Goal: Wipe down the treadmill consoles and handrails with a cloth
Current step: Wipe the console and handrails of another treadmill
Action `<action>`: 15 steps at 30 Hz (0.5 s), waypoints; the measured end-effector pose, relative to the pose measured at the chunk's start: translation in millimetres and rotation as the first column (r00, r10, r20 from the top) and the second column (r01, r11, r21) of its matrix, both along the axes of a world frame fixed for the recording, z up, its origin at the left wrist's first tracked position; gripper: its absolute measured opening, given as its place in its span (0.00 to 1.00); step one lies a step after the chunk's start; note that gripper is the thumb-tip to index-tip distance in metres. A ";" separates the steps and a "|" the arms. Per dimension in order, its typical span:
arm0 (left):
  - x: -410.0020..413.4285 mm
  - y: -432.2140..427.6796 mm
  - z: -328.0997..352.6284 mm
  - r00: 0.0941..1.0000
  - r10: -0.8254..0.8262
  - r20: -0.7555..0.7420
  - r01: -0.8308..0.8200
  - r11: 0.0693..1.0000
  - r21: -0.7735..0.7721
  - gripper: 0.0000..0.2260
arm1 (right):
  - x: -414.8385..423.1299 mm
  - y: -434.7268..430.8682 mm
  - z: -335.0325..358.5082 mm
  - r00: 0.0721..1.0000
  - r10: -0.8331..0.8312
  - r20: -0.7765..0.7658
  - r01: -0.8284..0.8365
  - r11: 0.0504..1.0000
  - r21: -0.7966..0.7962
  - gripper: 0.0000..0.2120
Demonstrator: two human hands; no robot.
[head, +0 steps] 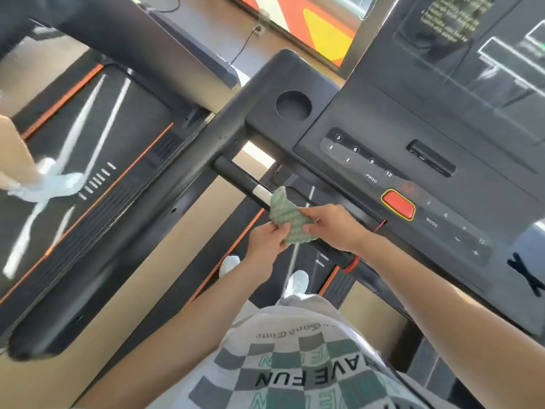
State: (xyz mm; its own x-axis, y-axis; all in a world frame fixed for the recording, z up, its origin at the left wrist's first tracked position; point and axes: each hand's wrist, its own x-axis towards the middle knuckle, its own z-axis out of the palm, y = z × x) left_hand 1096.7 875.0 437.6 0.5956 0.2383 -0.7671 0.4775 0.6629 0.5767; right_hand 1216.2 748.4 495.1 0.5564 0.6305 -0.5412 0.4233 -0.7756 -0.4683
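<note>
At the frame's centre, the left hand (267, 240) and right hand (333, 225) both pinched a green cloth (287, 219). It hung against the black handrail (250, 187), lower left of the console (413, 160).

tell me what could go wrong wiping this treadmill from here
1. The green cloth is pinched between the left hand and right hand, so neither grips the front handlebar while the shoes stand on the belt.
2. Wiping the console could press the preset keys or red button, perhaps starting the belt.
3. The red cord might snag.
</note>
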 end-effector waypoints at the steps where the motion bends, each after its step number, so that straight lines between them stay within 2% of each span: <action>1: -2.3 -10.1 -0.4 0.999 -0.038 -0.004 0.038 0.999 -0.018 0.06 | -5.3 -13.4 0.9 1.000 -0.030 0.002 0.030 0.999 -0.017 0.22; 5: -12.6 -44.9 -2.9 0.991 -0.129 0.037 0.132 0.984 -0.115 0.10 | -23.3 -54.4 0.2 0.998 -0.032 0.049 0.036 0.997 -0.072 0.25; 8: -17.1 -63.4 0.6 0.990 -0.126 0.067 0.137 0.974 -0.181 0.08 | -29.9 -71.0 0.3 0.992 0.028 0.125 -0.017 0.996 -0.087 0.24; 10: -18.9 -69.5 4.8 0.991 -0.114 0.066 0.125 0.975 -0.185 0.07 | -32.4 -78.1 -1.5 0.976 0.045 0.215 -0.030 0.997 -0.074 0.18; 12: -22.0 -73.0 8.0 0.985 -0.157 0.066 0.165 0.977 -0.134 0.09 | -35.5 -81.7 -1.5 0.950 0.072 0.302 -0.049 0.995 -0.084 0.09; 15: -31.3 -79.1 18.6 0.975 -0.221 0.038 0.223 0.973 -0.057 0.09 | -39.8 -86.1 -1.4 0.898 0.147 0.415 -0.112 0.988 -0.107 0.01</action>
